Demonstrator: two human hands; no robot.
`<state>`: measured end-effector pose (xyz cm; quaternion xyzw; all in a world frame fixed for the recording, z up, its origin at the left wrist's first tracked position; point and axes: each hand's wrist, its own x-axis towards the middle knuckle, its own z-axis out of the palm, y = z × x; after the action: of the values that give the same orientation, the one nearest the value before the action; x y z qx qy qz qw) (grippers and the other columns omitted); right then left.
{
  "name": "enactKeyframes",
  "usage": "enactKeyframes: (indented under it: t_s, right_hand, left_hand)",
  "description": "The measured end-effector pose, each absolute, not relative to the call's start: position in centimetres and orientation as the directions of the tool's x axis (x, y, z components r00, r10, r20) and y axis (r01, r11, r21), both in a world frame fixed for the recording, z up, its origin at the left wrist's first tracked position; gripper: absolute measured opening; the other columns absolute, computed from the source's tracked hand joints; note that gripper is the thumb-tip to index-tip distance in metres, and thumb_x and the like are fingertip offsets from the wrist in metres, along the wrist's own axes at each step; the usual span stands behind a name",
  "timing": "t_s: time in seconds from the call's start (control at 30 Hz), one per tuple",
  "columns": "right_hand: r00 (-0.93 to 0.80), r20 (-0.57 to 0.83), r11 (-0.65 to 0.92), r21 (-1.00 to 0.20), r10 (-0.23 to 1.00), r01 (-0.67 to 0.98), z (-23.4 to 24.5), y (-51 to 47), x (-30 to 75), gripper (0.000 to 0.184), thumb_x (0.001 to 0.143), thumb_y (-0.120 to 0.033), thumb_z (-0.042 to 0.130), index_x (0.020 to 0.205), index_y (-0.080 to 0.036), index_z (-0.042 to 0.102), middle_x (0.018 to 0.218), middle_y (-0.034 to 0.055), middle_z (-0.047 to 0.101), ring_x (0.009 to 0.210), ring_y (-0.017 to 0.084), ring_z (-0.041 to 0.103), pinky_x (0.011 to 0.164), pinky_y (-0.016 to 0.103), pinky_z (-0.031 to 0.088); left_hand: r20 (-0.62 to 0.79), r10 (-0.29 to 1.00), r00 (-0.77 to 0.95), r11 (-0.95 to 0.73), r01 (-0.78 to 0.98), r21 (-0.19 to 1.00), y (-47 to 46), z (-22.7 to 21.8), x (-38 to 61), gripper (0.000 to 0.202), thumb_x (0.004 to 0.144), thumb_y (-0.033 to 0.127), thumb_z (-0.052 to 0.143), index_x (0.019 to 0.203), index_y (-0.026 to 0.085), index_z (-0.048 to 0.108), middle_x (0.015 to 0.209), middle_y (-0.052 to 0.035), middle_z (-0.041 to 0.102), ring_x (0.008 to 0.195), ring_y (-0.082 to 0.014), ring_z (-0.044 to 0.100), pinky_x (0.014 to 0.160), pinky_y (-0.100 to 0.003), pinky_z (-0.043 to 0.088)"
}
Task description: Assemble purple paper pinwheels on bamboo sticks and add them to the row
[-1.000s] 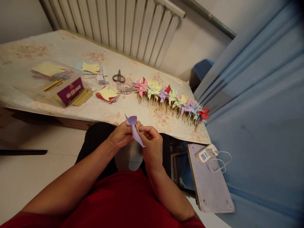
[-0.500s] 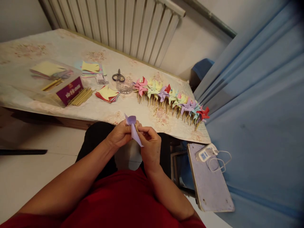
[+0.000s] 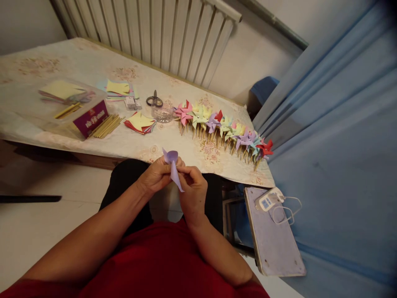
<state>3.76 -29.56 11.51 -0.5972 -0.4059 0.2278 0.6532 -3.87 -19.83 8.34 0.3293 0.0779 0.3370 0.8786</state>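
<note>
Above my lap, close to the table's front edge, my left hand (image 3: 158,174) is closed and pinches a lilac paper pinwheel (image 3: 175,174), its blades curled and seen edge-on. My right hand (image 3: 194,188) is closed too, its fingertips pressed together right behind the pinwheel. What looks like a wooden stick is in those fingertips, mostly hidden by the paper and fingers. On the table ahead lie a fanned stack of cut paper squares (image 3: 140,123) and a clear tub of small metal pins (image 3: 163,116).
Finished pinwheels (image 3: 213,123) stand in a row at the right. Scissors (image 3: 154,99), small boxes (image 3: 132,103), more paper (image 3: 118,87), wooden sticks (image 3: 107,126) and a clear plastic box (image 3: 70,128) lie left. A stool (image 3: 276,248) holds a white corded device (image 3: 269,200), beside a blue curtain (image 3: 341,145).
My right hand has shifted slightly left, closer to my left hand. The lilac pinwheel's lower blade has swung a little left, and the tan piece between the hands is now covered.
</note>
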Motion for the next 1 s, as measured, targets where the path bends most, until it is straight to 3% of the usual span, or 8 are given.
enactKeyframes:
  t_s: [0.17,0.33,0.53,0.9,1.0]
  right_hand:
    - [0.562,0.161,0.130,-0.987,0.812,0.096,11.8,-29.4,4.0,0.009,0.079,-0.029,0.070,0.081,-0.021,0.071,0.076,-0.0003,0.068,0.068,0.014,0.061,0.066,0.028,0.051]
    - [0.551,0.028,0.061,-0.997,0.834,-0.042,11.1,-28.9,4.5,0.019,0.074,-0.037,0.073,0.077,-0.021,0.064,0.064,-0.0029,0.064,0.059,0.014,0.059,0.063,0.028,0.051]
    - [0.552,0.012,0.094,-0.988,0.834,-0.120,9.5,-28.3,5.5,0.020,0.069,-0.035,0.076,0.073,-0.020,0.064,0.060,-0.0047,0.062,0.056,0.011,0.054,0.057,0.024,0.044]
    - [0.553,-0.096,-0.010,-0.988,0.828,-0.156,7.9,-27.5,6.8,0.020,0.065,-0.033,0.075,0.070,-0.018,0.062,0.059,-0.0040,0.063,0.056,0.011,0.054,0.056,0.023,0.040]
    - [0.553,-0.114,-0.028,-0.987,0.825,-0.161,7.0,-27.0,7.3,0.020,0.065,-0.033,0.074,0.069,-0.018,0.062,0.057,-0.0046,0.061,0.054,0.011,0.052,0.054,0.022,0.038]
  left_hand:
    - [0.042,0.645,0.763,0.573,-0.519,0.634,-19.8,8.2,-3.9,0.027,0.063,0.021,0.086,0.067,0.015,0.060,0.063,0.0026,0.054,0.059,-0.0095,0.051,0.060,-0.023,0.045]
    - [-0.016,0.628,0.778,0.592,-0.464,0.659,-19.7,8.4,-3.9,0.030,0.064,0.025,0.088,0.067,0.013,0.061,0.060,0.0023,0.054,0.051,-0.0067,0.047,0.054,-0.020,0.042]
    - [-0.039,0.614,0.788,0.584,-0.421,0.694,-19.5,8.3,-3.6,0.030,0.066,0.028,0.088,0.067,0.012,0.062,0.056,0.0023,0.055,0.048,-0.0060,0.048,0.052,-0.018,0.042]
    - [-0.123,0.650,0.750,0.623,-0.434,0.651,-18.7,6.0,-2.7,0.028,0.062,0.019,0.089,0.075,0.009,0.067,0.061,-0.0013,0.063,0.052,-0.0083,0.055,0.052,-0.019,0.044]
    - [-0.162,0.653,0.740,0.639,-0.424,0.642,-18.3,5.8,-2.6,0.029,0.061,0.017,0.090,0.080,0.008,0.069,0.068,-0.0044,0.068,0.058,-0.0110,0.062,0.058,-0.021,0.049]
